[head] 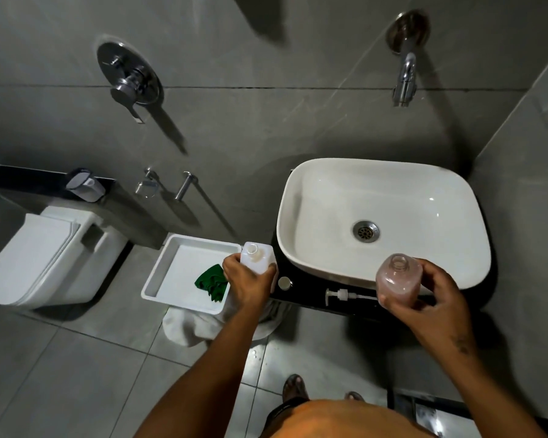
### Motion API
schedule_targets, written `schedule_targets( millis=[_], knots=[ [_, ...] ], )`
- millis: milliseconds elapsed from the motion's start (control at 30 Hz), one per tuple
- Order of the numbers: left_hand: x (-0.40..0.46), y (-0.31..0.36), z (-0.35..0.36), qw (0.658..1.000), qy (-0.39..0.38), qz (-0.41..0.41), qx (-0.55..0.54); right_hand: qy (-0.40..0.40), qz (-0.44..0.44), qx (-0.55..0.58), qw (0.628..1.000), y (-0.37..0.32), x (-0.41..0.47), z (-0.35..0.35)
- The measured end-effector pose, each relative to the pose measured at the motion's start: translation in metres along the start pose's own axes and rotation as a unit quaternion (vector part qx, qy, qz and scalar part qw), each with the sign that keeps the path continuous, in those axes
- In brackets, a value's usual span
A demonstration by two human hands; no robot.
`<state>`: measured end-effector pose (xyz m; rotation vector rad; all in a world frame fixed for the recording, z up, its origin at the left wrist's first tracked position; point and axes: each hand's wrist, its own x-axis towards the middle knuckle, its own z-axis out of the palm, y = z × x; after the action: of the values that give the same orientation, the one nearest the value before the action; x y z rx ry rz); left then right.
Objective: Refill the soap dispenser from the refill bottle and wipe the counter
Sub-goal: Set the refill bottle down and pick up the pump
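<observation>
A grey-tiled bathroom holds a narrow black worktop (301, 297) that carries a white rounded-rectangle ceramic basin (383, 216). At the worktop's left end the person's left hand (249, 281) grips a white translucent plastic refill bottle (257, 257), which stands upright with its neck uncapped; the fingers (231, 263) are wrapped round its lower body, thumb on the right face. A small round silver cap (284, 283) lies on the worktop just to the right of that bottle. Near the front edge, in front of the basin, the right hand (437, 298) holds a clear glass soap dispenser (399, 281) with pinkish liquid inside, raised above the worktop and tilted with its open mouth toward the basin; its fingers (424, 303) are clamped on the lower part. The white plastic pump head with its tube (345, 294) lies flat along the front edge, between the two hands. Left of the worktop, off its end, a white rectangular plastic tray (171, 267) holds a crumpled green cloth (211, 284), just beside the left hand.
</observation>
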<state>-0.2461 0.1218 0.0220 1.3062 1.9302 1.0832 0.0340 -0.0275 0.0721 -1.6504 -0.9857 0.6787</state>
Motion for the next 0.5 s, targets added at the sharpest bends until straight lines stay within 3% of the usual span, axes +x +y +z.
schedule_targets(
  millis=[333,500],
  knots=[
    [-0.011,0.009,-0.001,1.000,-0.006,-0.001,0.014,0.004,-0.005,0.013,1.000,-0.002,-0.002,-0.004],
    [-0.035,0.003,-0.013,0.997,-0.003,-0.017,0.078,0.012,-0.014,0.013,1.000,0.004,-0.002,-0.003]
  ],
)
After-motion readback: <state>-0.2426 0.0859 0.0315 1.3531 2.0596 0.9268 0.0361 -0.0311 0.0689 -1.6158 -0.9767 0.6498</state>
